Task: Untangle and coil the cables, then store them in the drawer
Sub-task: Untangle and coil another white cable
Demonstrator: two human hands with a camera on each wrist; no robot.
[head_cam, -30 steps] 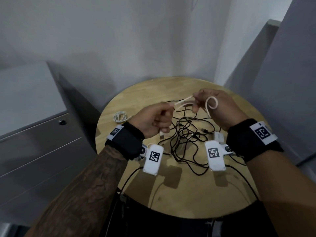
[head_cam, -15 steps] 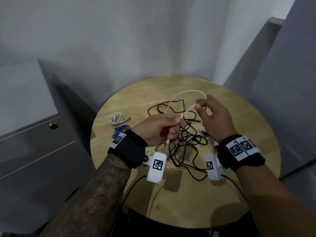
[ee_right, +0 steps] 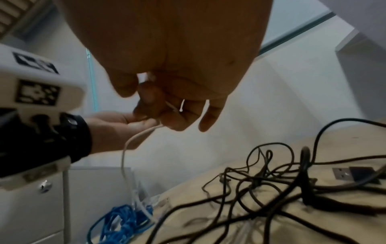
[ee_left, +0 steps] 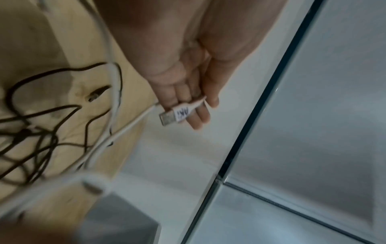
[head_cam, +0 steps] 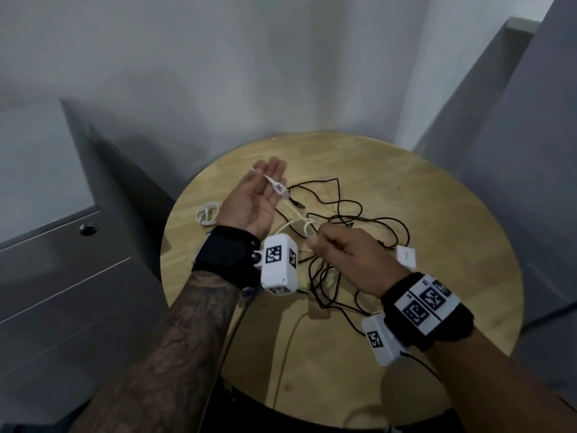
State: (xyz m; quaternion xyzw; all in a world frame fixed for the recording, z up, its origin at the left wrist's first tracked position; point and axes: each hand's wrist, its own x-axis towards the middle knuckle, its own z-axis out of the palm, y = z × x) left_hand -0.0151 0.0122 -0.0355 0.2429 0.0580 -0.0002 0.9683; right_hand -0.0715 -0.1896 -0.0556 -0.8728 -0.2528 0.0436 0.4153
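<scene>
light: dim, soft | shadows: faint on table | wrist views: motion-blurred, edges warped

Round wooden table — black cable tangle, white coil, blue cable, white block.

No legible text. USB plug of the white cable, in the left hand at the tabletop's 11 o'clock, carries unreadable handwritten ink. Wrist units show only square codes.
</scene>
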